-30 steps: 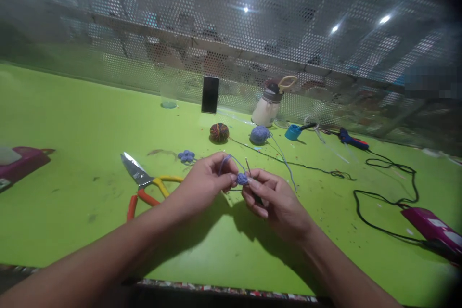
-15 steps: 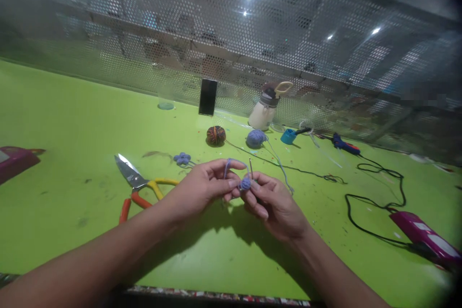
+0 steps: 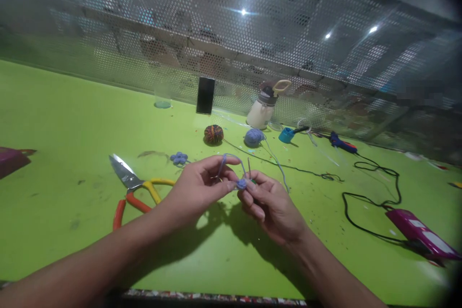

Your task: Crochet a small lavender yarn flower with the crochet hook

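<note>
Between my two hands is a small piece of purple-blue crochet work (image 3: 241, 184). My left hand (image 3: 202, 183) pinches its left side, and a strand of purple-blue yarn loops over the raised index finger. My right hand (image 3: 272, 202) grips a crochet hook (image 3: 249, 166), whose thin metal shaft points up beside the piece; a bit of green shows at the fingers. The yarn runs back to a purple-blue ball (image 3: 254, 137) beyond the hands. A finished-looking crochet flower (image 3: 179, 158) in the same colour lies left of my left hand.
Large scissors (image 3: 133, 185) lie open by my left forearm. Behind stand a dark multicoloured yarn ball (image 3: 213, 134), a phone (image 3: 205, 95), a bottle (image 3: 260, 110) and a clear cup (image 3: 162, 98). To the right are a blue tape roll (image 3: 287, 134), a glue gun (image 3: 342, 143) and a corded magenta device (image 3: 420, 232).
My left thumb and fingers have shifted slightly on the crochet piece, and the left hand looks a little more spread. The piece has tilted slightly. The whole view has shifted a little.
</note>
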A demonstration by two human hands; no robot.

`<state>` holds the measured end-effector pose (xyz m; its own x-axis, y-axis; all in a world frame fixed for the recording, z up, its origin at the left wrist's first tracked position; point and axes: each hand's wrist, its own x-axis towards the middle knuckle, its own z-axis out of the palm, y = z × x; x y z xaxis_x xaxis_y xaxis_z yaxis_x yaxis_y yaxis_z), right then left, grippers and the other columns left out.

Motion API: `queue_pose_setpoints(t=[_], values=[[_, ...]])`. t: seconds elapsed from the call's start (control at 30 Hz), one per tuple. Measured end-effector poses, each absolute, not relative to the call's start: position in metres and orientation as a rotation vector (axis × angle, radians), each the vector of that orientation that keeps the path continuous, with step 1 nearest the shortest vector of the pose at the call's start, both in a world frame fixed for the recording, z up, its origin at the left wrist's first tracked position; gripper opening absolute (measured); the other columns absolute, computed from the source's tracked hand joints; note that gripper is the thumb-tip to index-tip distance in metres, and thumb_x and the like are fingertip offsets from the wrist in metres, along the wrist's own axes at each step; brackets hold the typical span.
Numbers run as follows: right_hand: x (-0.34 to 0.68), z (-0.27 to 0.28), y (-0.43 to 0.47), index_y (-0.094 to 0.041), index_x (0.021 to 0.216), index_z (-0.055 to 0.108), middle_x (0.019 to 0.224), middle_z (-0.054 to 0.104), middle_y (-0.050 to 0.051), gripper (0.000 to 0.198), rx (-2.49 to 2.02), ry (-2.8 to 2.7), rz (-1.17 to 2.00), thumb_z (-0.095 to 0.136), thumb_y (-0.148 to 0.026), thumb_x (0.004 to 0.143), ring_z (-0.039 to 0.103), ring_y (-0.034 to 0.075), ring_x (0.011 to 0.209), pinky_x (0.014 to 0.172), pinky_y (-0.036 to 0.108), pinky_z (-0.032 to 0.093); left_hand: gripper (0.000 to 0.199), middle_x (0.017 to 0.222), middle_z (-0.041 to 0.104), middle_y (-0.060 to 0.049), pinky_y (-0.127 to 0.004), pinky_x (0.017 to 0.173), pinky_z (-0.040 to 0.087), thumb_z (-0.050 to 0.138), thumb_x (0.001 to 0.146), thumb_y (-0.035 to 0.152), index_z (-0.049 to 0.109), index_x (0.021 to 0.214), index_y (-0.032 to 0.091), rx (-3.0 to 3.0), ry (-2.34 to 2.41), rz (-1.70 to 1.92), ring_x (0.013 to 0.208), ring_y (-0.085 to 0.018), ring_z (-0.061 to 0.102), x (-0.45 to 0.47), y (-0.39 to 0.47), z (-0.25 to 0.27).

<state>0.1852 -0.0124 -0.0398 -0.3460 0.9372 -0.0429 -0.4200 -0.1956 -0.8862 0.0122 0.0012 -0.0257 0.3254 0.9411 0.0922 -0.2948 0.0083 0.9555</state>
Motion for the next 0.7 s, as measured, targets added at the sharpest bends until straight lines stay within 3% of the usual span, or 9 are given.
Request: queue_pose_setpoints(t=[0.47,0.7], values=[[0.183,-0.04,-0.012,-0.017,0.086,0.055,0.054,0.061,-0.007,0.026,-0.821,-1.042,1.621,0.077,-0.029,0.078,0.039,0.001,0.032,0.034,0.012,0.027,0.042,0.081,0.068,0.002,-0.028,0.077,0.048,0.074,0.076,0.013,0.056,0.114,0.017,1.13,0.698,1.035,0.078,-0.012,0.064,0.015,-0.003,-0.024],[0.18,-0.044,-0.012,-0.017,0.086,0.057,0.055,0.062,-0.006,0.025,-0.815,-1.065,1.604,0.077,-0.031,0.078,0.041,0.002,0.035,0.036,0.014,0.026,0.039,0.076,0.067,0.003,-0.026,0.075,0.046,0.075,0.074,0.01,0.053,0.105,0.02,0.984,0.651,1.027,0.073,-0.011,0.063,0.013,0.001,-0.034]])
